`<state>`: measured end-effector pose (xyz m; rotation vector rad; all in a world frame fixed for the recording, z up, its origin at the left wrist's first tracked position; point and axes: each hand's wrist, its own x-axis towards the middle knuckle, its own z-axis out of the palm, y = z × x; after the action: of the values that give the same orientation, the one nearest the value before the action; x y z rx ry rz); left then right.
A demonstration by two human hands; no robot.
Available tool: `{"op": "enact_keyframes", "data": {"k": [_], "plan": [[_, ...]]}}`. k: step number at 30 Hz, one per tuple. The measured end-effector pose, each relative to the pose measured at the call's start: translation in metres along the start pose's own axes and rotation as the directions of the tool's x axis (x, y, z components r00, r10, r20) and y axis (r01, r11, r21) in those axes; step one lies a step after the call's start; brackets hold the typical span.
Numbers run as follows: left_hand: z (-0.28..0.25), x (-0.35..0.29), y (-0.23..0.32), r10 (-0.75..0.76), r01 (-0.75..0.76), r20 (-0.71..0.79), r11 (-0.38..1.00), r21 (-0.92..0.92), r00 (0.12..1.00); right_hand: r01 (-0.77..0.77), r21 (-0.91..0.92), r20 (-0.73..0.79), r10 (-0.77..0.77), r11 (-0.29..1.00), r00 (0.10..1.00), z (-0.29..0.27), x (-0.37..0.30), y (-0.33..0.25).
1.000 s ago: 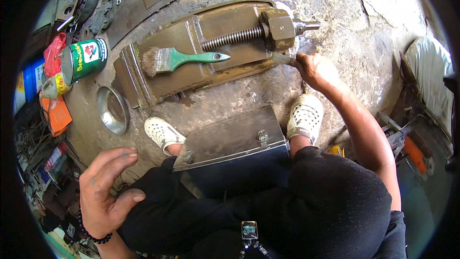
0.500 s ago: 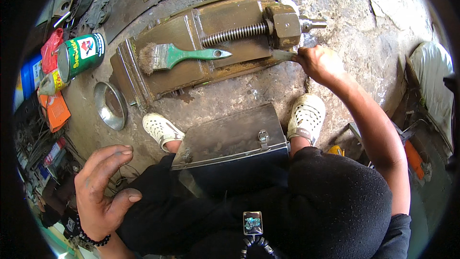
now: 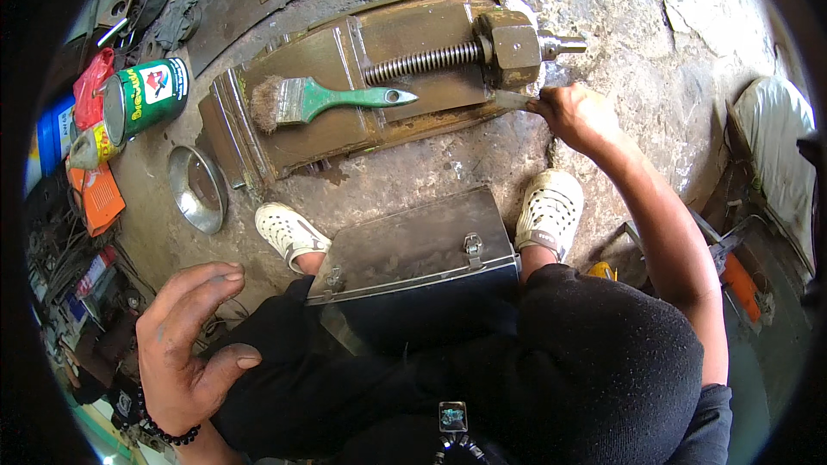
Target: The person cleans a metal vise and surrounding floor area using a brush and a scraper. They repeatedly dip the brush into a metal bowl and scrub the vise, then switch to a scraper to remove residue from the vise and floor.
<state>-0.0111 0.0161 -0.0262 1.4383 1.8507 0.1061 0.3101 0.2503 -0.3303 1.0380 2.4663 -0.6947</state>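
Little has changed: right hand, two o'clock, still grips flat tool at metal frame; work apparently continues there. Left hand, eight o'clock: empty, fingers spread.

Bold yellow lettering runs along the side of the green can, beside a white panel with a red and dark picture on it. Pale characters stand on the blue container, dark ones on the yellow label near it. The orange packet bears rows of fine dark print, and a white clog's strap carries a small pale mark, both too small to read.
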Motion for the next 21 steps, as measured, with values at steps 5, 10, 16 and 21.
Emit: {"op": "enact_keyframes", "data": {"k": [5, 10, 16, 21], "plan": [[0.001, 0.0, 0.001, -0.027, 0.027, 0.045, 1.0, -0.004, 0.999, -0.028, -0.044, 0.033, 0.029, 0.999, 0.999, -0.002, 0.001, 0.001], [0.0, -0.002, -0.004, -0.056, 0.056, 0.028, 0.998, 0.015, 0.998, 0.003, -0.061, 0.04, 0.0, 0.998, 0.999, -0.002, 0.0, 0.003], [-0.001, -0.004, -0.013, -0.091, 0.091, 0.004, 0.995, -0.03, 0.996, -0.009, -0.025, 0.058, 0.01, 1.0, 0.998, 0.0, -0.002, 0.003], [-0.001, -0.002, -0.013, -0.084, 0.083, 0.045, 0.996, 0.016, 0.995, -0.012, -0.049, 0.039, 0.014, 0.999, 0.999, 0.002, 0.0, 0.003]]}}
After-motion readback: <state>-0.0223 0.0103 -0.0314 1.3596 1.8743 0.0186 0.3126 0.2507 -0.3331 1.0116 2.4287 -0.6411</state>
